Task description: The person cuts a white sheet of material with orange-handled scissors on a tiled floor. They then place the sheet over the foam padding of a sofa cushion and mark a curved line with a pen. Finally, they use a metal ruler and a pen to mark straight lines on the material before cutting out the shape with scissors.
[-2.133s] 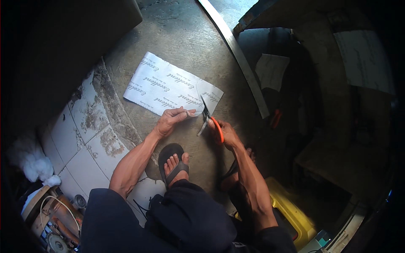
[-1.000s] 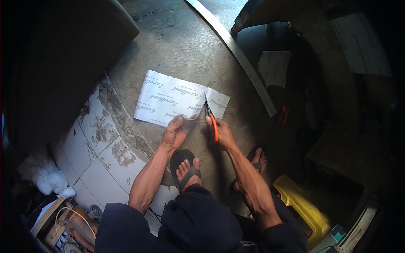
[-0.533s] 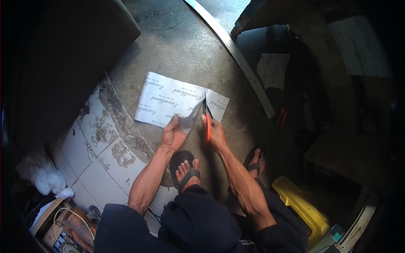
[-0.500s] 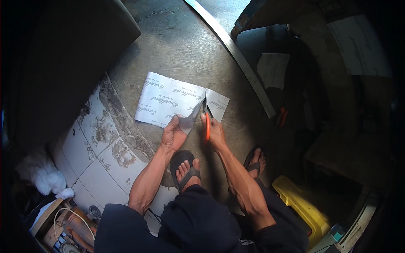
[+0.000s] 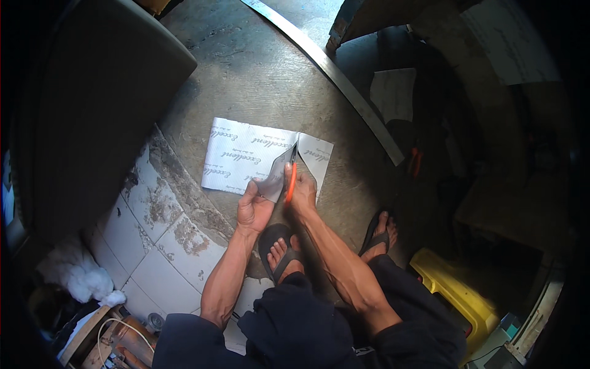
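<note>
A flexible white sheet point(image 5: 239, 150) with grey printing and a plain grey other side lies on the floor in front of me. A slit runs into it from its near edge, right of the middle. My left hand point(image 5: 255, 206) pinches the near edge beside the slit and curls that flap up, so its grey side shows. In my right hand point(image 5: 302, 194) is a pair of scissors with orange handles point(image 5: 291, 184). Their dark blades point away from me inside the slit. The right-hand strip of the sheet lies beyond and beside my right hand.
A long metal strip point(image 5: 344, 83) crosses the floor at the far right. Near it are a pale loose piece point(image 5: 393, 95) and an orange-handled tool point(image 5: 416, 161). A yellow case point(image 5: 458, 295) stands at right, white stuffing point(image 5: 83, 273) at left. My sandalled feet flank my right forearm.
My right hand and the scissors have shifted left, closer to my left hand. The blades sit slightly lower in the slit. The whole view has tilted a little.
</note>
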`<state>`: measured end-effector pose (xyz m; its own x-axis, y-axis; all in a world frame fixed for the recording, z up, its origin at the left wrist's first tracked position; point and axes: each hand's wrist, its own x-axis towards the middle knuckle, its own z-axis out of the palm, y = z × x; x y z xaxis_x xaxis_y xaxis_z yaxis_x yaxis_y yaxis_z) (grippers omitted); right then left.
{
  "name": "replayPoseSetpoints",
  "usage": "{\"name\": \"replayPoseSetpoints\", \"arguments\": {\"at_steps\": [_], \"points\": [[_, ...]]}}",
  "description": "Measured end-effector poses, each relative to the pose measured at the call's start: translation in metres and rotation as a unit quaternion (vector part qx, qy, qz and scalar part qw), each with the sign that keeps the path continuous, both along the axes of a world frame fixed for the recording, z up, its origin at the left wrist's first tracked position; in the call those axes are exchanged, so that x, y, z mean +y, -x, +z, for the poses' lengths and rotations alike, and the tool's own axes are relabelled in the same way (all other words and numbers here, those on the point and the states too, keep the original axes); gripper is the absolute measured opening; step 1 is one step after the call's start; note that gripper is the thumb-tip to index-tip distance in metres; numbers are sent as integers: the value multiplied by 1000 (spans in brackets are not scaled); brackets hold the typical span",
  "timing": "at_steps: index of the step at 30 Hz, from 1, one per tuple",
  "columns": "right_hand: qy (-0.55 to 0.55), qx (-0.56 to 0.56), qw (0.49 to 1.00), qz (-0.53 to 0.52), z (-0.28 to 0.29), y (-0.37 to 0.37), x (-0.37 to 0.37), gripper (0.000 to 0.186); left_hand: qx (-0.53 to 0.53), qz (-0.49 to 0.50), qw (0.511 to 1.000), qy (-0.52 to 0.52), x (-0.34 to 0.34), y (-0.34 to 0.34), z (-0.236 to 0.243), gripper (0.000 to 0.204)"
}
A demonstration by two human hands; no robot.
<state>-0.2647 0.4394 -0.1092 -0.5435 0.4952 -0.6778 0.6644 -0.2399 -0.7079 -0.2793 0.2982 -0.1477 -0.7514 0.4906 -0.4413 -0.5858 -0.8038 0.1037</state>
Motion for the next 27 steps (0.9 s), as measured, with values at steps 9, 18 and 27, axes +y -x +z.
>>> {"name": "replayPoseSetpoints", "arguments": {"at_steps": [9, 18, 27], "points": [[-34, -1, 999, -28, 5, 4, 17, 63, -30, 58, 998, 1, -8, -3, 14, 56], [-504, -39, 857, 99, -8, -38, 128, 72, 14, 109, 994, 1, -31, 17, 42, 55], [-454, 84, 822, 334, -55, 0, 126, 33, 87, 88, 984, 131, -24, 23, 60, 42]]}}
